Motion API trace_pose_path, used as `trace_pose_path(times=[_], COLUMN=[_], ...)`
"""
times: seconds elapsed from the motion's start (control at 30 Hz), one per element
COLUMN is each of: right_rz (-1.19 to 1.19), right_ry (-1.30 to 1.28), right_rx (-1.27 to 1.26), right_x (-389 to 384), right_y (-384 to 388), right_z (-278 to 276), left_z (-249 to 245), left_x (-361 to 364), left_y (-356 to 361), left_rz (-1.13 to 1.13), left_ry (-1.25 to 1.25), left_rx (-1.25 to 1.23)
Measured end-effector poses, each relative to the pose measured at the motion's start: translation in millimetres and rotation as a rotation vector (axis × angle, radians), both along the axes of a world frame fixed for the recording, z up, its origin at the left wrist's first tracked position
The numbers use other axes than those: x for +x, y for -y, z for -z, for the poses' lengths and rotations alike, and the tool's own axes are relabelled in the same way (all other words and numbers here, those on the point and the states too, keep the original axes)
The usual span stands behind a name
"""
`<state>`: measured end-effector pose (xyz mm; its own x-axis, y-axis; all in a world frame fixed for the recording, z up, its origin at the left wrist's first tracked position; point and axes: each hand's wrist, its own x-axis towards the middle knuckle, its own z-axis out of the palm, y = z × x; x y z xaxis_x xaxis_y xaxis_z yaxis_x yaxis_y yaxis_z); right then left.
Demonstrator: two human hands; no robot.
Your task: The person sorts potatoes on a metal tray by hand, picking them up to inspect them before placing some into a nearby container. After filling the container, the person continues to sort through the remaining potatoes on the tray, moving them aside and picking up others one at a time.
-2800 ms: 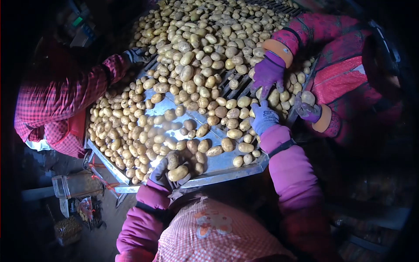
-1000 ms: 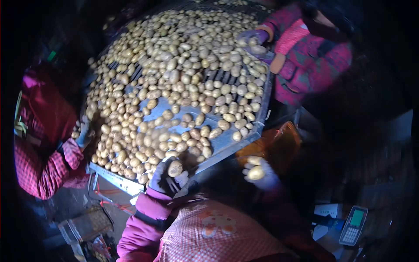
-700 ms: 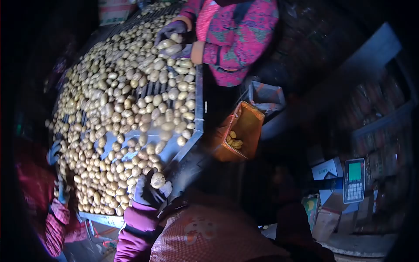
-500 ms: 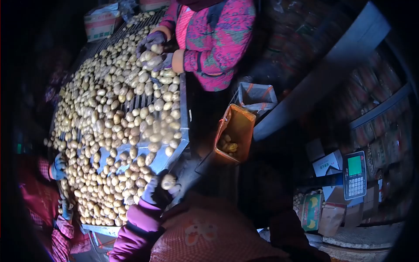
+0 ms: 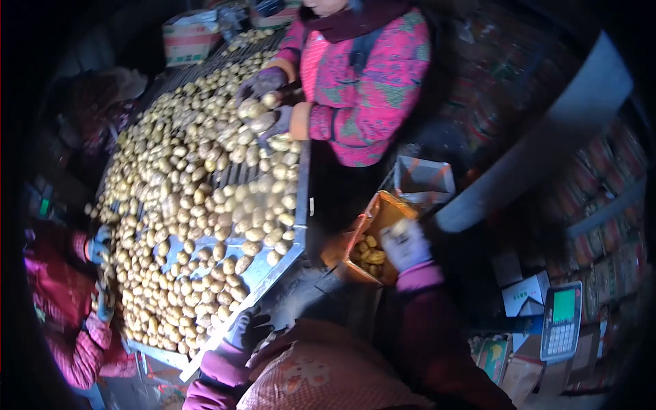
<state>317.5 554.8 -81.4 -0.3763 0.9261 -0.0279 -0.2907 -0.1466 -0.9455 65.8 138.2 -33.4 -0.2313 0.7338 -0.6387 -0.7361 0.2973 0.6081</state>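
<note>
My left hand, in a dark glove, is at the near edge of the sorting table. Its fingers are apart with nothing seen in them. Over the orange bin is my right hand in a pale glove, smeared by motion. At its fingertips shows a pale yellowish potato, also blurred. Several potatoes lie inside the bin. Loose potatoes cover most of the slatted table to my left.
Across the table a co-worker in a pink patterned jacket holds potatoes. Another person's gloved hands reach in at the left edge. A grey bin stands behind the orange one. At right are a slanted post, a scale display and cartons.
The potato in my left hand is gone from it, and that hand has opened. My right hand has come into view over the orange bin. The whole view has shifted.
</note>
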Motion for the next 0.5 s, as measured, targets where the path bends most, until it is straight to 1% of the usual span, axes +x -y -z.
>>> trace_pose_path(times=[0.03, 0.07, 0.1, 0.13, 0.17, 0.2, 0.27, 0.3, 0.33, 0.37, 0.4, 0.43, 0.47, 0.5], right_rz=[0.088, 0.012, -0.063, 0.261, 0.195, 0.244, 0.236, 0.204, 0.181, 0.043, -0.069, -0.112, -0.186, -0.228], right_ry=[0.119, -0.112, 0.245, -0.064, 0.005, 0.188, 0.466, 0.439, 0.669, 0.627, 0.727, 0.669, 0.665, 0.738], right_rx=[0.093, -0.247, 0.062, -0.629, -0.512, -0.457, -0.281, 0.030, 0.585, 0.578, 0.751, 1.010, 1.003, 1.085], right_x=[5, 24, 29, 24, 26, 8, -36, -60, -78, -106, -123, -141, -158, -174], right_y=[-2, -45, -49, -62, -55, -49, -26, -6, 9, 53, 73, 91, 106, 115], right_z=[-46, -21, -18, -16, -5, 1, 6, 15, 19, -34, -49, -62, -71, -72], left_z=[4, 11, 12, 14, 12, 14, 43, 31, 15, -18, -37, -37, -31, -31], left_x=[3, 5, 8, 7, 9, 10, 3, -11, 3, 4, -4, -14, -24, -30], left_y=[8, 15, 23, 29, 33, 39, 55, 47, 45, 32, 23, 22, 19, 16], left_rz=[-0.042, -0.099, -0.167, -0.176, -0.198, -0.212, -0.261, -0.143, -0.213, -0.145, -0.067, 0.021, 0.167, 0.325], left_ry=[-0.003, 0.019, 0.036, 0.033, -0.002, -0.032, -0.187, -0.285, -0.742, -1.091, -1.437, -1.629, -1.665, -1.745], left_rx=[-0.018, -0.002, 0.013, 0.093, 0.077, 0.066, 0.185, 0.311, -0.074, -0.175, -0.278, -0.242, -0.291, -0.352])
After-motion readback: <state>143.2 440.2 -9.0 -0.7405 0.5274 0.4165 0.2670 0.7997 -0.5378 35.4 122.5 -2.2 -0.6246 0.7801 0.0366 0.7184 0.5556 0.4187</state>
